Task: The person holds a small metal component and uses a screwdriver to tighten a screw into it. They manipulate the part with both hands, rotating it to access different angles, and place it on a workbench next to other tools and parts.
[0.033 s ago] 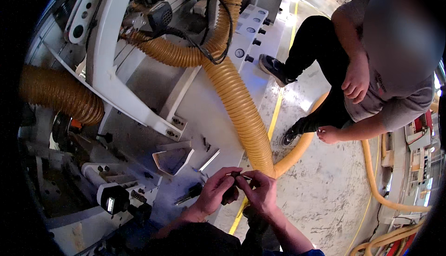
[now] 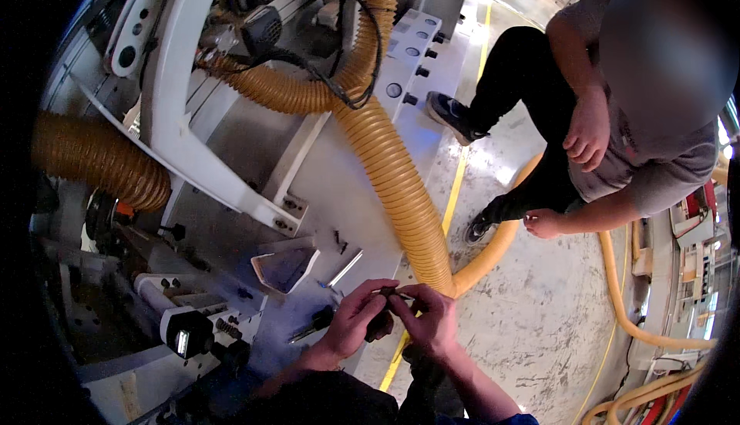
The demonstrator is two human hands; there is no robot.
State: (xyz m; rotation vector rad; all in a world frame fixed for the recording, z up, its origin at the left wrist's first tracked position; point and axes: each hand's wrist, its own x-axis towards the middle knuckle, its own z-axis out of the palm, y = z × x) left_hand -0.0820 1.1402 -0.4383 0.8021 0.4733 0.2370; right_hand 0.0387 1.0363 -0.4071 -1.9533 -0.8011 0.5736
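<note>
My left hand (image 2: 348, 326) and my right hand (image 2: 428, 322) meet at the lower middle of the view. Both are closed, with thumbs and fingertips pinching a small dark part (image 2: 388, 291) between them. Its exact kind is too small to make out, and fingers cover much of it. Just left of my left hand, a black-handled screwdriver (image 2: 321, 318) lies on the grey machine surface. Beyond it are a slim silver tool (image 2: 345, 267), a few small black screws (image 2: 340, 241) and a shallow angular tray (image 2: 266, 272) with a dark inside.
A thick ribbed yellow hose (image 2: 397, 186) runs down across the machine bed beyond my hands. A white curved machine arm (image 2: 173, 132) rises at the left. At the right a co-worker (image 2: 651, 166) crouches on the floor; gauges (image 2: 394, 90) line a panel near their shoe.
</note>
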